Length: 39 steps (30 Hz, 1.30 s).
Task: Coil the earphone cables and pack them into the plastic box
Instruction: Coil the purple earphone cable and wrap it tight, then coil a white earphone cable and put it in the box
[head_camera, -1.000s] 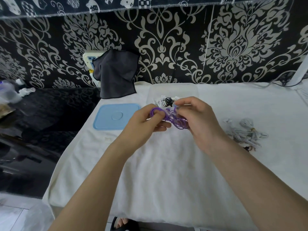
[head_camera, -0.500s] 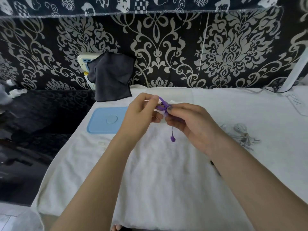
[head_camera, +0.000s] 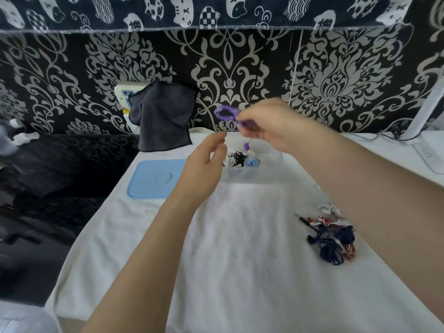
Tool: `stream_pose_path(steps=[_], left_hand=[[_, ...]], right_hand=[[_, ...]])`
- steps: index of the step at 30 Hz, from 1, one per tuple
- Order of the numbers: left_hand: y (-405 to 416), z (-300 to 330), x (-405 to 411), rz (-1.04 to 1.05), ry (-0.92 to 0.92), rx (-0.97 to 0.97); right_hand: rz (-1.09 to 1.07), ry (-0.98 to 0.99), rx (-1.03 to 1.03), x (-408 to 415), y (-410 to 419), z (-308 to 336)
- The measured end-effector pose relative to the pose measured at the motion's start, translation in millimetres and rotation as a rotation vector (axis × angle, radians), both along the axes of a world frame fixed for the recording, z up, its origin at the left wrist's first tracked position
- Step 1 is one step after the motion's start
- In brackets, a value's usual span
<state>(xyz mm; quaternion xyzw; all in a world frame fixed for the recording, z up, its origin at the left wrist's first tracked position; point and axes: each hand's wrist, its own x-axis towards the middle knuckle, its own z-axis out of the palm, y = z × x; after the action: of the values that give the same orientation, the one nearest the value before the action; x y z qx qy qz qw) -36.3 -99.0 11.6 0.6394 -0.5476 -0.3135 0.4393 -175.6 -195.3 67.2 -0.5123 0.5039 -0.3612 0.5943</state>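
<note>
My right hand (head_camera: 269, 123) pinches a coiled purple earphone cable (head_camera: 227, 114) and holds it in the air above the clear plastic box (head_camera: 254, 175); one purple earbud (head_camera: 247, 146) dangles below the hand. The box stands at the back of the white cloth and holds white, black and light blue coils (head_camera: 239, 159). My left hand (head_camera: 206, 164) hovers just left of the box with relaxed fingers and holds nothing. A tangle of dark blue and red-white earphones (head_camera: 334, 241) lies on the cloth at the right, partly hidden by my right forearm.
The box's light blue lid (head_camera: 156, 179) lies flat to the left of the box. A dark grey cloth (head_camera: 163, 118) hangs over a wall socket behind it. A white cable and white device (head_camera: 425, 150) sit at the far right. The table's left edge drops to a dark floor.
My left hand let go of the purple cable and dropped beside the box. My right hand lifted the coil up and back over the box. The camera tilted, so the blue-red tangle came into view.
</note>
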Motion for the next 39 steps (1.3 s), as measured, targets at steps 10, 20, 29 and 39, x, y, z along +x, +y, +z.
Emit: stream_pose_path(steps=[10,20,29,39], left_hand=[[-3.3,-28.2,-11.0,-0.095,-0.564,0.012],[18.0,-13.5,-36.0,-0.096,-0.604,-0.137],[51.9,-34.6,-59.3,-0.421,-0.672,0.179],[58.7,-35.2,-66.4,-0.468,-0.700,0.319]], right_hand=[[0.202,0.966,-0.354,-4.3,11.3,-61.8],[-0.035,0.859,-0.408,-85.8,90.8,-37.2],[-0.033,1.044,-0.209,-134.9,108.2,-64.9],[-0.036,1.205,-0.184,-148.3,102.3,-89.2]])
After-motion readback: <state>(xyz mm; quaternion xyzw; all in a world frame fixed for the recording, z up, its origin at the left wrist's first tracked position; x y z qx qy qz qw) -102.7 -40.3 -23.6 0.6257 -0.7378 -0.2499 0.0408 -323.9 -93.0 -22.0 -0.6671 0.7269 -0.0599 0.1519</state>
